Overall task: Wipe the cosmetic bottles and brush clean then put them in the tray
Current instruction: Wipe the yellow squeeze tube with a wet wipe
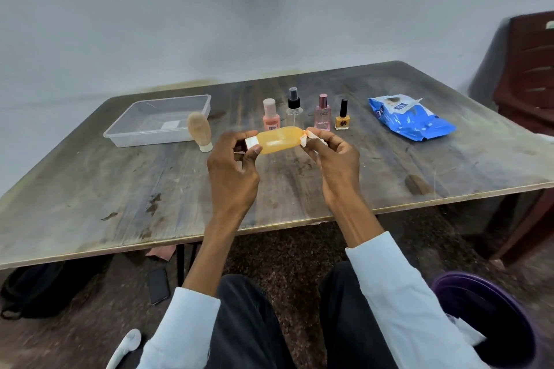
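Observation:
An orange bottle (278, 140) with a white cap lies sideways in the air above the table. My left hand (232, 172) grips its cap end. At the bottle's base, my right hand (332, 160) presses a white wipe (308, 138). Behind the hands stand a pink bottle (270, 115), a clear spray bottle (294, 108), a pink perfume bottle (323, 114) and a yellow nail polish (342, 117). The brush (200, 130) stands upright beside the clear tray (159, 121), which holds only a white label.
A blue wipes pack (409, 118) lies at the table's right. A dark red chair (527, 75) stands beyond the right edge. On the floor sit a purple bin (491, 317), a black bag (45, 287) and a phone (158, 284).

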